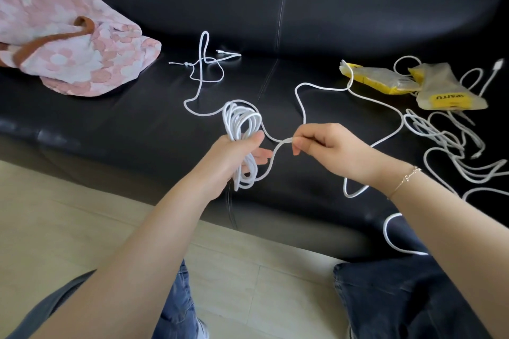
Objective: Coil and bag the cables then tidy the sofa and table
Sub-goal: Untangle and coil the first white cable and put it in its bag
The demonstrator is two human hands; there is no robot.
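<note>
White cord fills both hands over the front edge of the black leather sofa [344, 22]. The left hand [234, 154] is closed round the waist of a half-made coil [242, 124], several long loops standing above the fist and hanging below it. The right hand [322, 143] is pinched shut, thumb against forefinger, on the loose run of the same cable [300, 99], just beside the coil.

The cable looks light, limp and a little springy: loops will likely slip apart unless the fist stays tight at their middle, and the free length is best taken close to the coil so each turn lies flat.

From the pinch the cord wanders back across the seat to the right. Another run trails left and away to a small tangle [205, 63] with a plug end, mid-seat. To the right lies a heap of further white cables [446, 143], uncoiled, and beyond it two yellow-printed plastic bags [446, 91], flat on the cushion. Far left rests a pink flowered blanket [68, 36] with a brown strap [52, 38] across it.
</note>
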